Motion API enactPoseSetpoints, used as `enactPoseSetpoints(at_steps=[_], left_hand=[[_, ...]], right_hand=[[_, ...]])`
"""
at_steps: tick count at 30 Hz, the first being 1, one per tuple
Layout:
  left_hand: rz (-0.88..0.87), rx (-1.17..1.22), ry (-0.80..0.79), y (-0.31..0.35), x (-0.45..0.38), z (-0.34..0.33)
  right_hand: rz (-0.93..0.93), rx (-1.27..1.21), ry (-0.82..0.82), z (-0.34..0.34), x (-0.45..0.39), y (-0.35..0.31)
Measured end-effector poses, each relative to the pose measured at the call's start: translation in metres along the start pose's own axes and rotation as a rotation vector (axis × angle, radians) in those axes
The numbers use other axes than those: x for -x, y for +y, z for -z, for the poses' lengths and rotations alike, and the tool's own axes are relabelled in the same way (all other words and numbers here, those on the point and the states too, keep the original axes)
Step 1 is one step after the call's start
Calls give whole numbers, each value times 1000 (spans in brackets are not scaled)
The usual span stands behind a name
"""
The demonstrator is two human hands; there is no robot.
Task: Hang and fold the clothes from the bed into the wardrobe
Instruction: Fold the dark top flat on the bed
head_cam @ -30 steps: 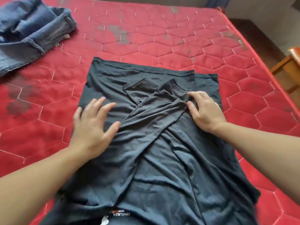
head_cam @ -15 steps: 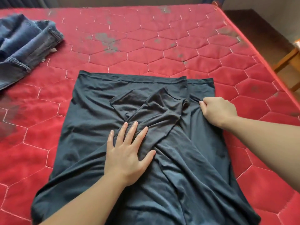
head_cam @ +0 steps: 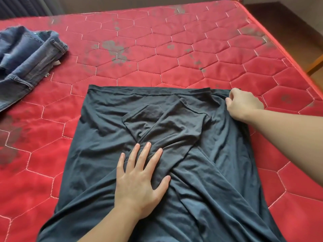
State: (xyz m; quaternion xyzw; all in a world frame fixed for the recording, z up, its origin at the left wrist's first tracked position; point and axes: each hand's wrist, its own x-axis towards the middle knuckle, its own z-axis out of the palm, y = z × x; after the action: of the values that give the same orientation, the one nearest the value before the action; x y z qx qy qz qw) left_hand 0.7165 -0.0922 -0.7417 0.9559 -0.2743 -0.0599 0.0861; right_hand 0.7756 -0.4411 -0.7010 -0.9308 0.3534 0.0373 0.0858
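A dark grey shirt (head_cam: 104,137) lies spread on the red quilted mattress (head_cam: 174,55), its sleeves folded across the middle. My left hand (head_cam: 139,180) rests flat on the shirt's centre, fingers apart, pressing the crossed sleeves. At the shirt's far right corner, my right hand (head_cam: 243,103) is closed, pinching the hem. Blue jeans (head_cam: 26,58) lie crumpled at the far left of the mattress, apart from both hands.
The mattress's right edge (head_cam: 272,37) drops to a dark wooden floor (head_cam: 288,23). A piece of wooden furniture (head_cam: 316,63) shows at the right border. A wall runs behind the bed's far edge.
My right hand slid from the folded sleeve out to the shirt's far right corner and closed on the hem. My left hand moved from the left side to the centre.
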Motion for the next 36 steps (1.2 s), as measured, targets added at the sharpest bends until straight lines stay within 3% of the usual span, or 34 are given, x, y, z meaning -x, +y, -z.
enactPoseSetpoints(at_steps=[6, 9, 11, 13, 17, 21, 25, 29, 33, 36], left_hand=[[-3, -9, -19, -1, 0, 1], [-3, -20, -27, 0, -1, 1], [-3, -24, -25, 0, -1, 1], [-7, -21, -16, 0, -1, 1], [-10, -7, 0, -1, -1, 0], [-9, -3, 14, 0, -1, -1], [-8, -12, 22, -1, -1, -1], [-2, 0, 19, -1, -1, -2], [15, 18, -14, 0, 0, 0], [33, 45, 5, -1, -1, 5]], right_hand=[[-138, -165, 50, 8, -17, 5], [87, -148, 180, 5, -13, -22], [305, -96, 114, 2, -10, -51], [409, 17, -27, -4, -9, -74], [352, 126, -53, -10, -10, -91], [263, -174, -181, -1, -8, -103], [434, 34, -335, 6, 6, -114], [696, -81, -163, 12, 25, -118], [955, 99, 203, 14, 61, -110], [1087, 131, 333, 7, 103, -88]])
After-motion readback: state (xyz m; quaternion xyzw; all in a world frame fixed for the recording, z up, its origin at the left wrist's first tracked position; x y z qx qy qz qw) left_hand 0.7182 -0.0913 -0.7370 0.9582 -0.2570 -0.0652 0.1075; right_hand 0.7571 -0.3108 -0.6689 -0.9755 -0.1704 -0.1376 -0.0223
